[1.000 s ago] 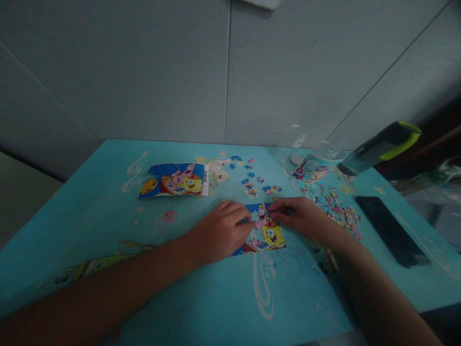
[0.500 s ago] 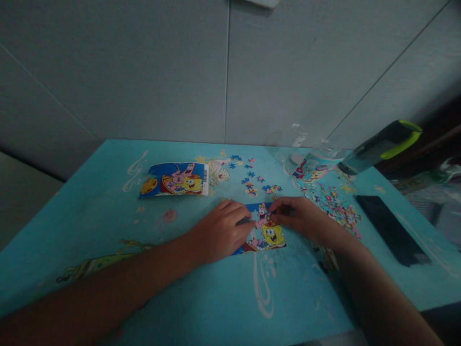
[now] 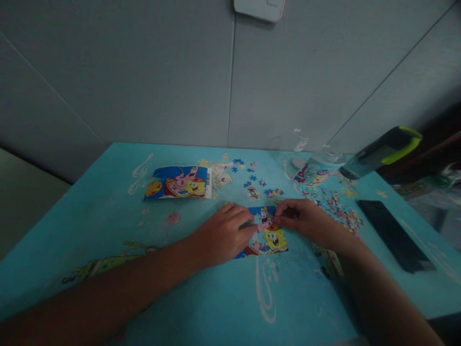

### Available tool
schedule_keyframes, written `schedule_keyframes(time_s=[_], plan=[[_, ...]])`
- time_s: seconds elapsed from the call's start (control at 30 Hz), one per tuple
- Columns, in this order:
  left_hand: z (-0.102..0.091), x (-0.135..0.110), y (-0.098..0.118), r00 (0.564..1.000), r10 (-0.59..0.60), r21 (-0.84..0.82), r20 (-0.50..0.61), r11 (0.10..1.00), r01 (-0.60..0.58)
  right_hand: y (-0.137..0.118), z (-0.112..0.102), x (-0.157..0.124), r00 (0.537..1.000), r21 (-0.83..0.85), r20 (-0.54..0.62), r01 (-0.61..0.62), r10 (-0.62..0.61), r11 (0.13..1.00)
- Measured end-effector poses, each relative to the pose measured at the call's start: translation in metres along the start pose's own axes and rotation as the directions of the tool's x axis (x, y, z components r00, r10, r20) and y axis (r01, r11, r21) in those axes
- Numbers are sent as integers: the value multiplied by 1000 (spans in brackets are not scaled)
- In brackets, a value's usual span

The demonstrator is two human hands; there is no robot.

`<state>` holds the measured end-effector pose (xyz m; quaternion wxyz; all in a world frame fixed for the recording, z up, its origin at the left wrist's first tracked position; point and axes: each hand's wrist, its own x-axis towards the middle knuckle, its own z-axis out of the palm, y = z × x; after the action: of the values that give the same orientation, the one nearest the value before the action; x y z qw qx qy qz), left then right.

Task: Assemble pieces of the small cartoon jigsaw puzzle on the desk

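Note:
A small, partly assembled cartoon jigsaw puzzle point(image 3: 268, 235) lies in the middle of the turquoise table point(image 3: 108, 226). My left hand point(image 3: 225, 233) rests palm down on the puzzle's left side, fingers loosely curled against it. My right hand point(image 3: 302, 218) is at the puzzle's top right corner, fingertips pinched together on its edge; I cannot make out whether a piece is between them. Loose puzzle pieces point(image 3: 257, 185) lie scattered just behind the puzzle.
A printed puzzle bag point(image 3: 178, 182) lies at the back left. A heap of loose pieces point(image 3: 340, 211) spreads to the right, beside a clear packet point(image 3: 313, 170). A black phone point(image 3: 394, 235) and a dark bottle with a green cap point(image 3: 383, 151) sit far right.
My right fingertips have closed and shifted slightly on the puzzle's top right corner. The camera has tilted a little, revealing a white fitting on the wall. My left hand stays put.

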<state>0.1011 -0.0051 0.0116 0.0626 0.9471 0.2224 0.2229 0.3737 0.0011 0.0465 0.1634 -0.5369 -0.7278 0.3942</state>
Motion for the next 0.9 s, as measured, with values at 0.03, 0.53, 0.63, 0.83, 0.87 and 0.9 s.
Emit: schedule_keyframes(time_s=[0.03,0.53,0.63,0.83,0.87,0.9], plan=[[0,0,0,1000,0,1,2,1000,0,0,0,0,1000,7,-13,8,-8,1000],[1,-1,0,1000,6,27,-2,1000,-6,-1,7,5,998,49,-63,12,-9,999],[1,-1,0,1000,11,30,-12,999,-10,-5,10,4,998,84,-70,4,2,996],[2,0,0,1000,4,26,-12,1000,-3,-8,11,4,994,90,-110,3,7,996],[3,0,0,1000,3,27,-13,1000,-3,-7,11,4,993,87,-117,10,0,996],[3,-1,0,1000,3,29,-12,1000,-3,-7,10,5,993,86,-119,17,-6,996]])
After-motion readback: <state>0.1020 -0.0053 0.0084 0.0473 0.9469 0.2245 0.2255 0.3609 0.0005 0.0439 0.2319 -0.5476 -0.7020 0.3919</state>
